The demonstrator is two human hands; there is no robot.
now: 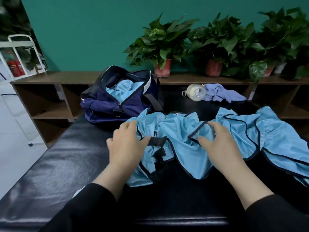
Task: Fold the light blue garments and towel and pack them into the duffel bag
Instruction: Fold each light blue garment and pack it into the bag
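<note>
I see one light blue piece packed in the duffel bag; left hand and right hand press, fingers spread, on the unfolded garments (towel untouched, far right).

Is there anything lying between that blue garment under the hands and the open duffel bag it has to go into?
Nothing visible blocks the way. The light blue garment lies just in front of the navy duffel bag, whose zip is open with blue fabric already inside. The bottle and towel lie off to the right, clear of that path.
</note>
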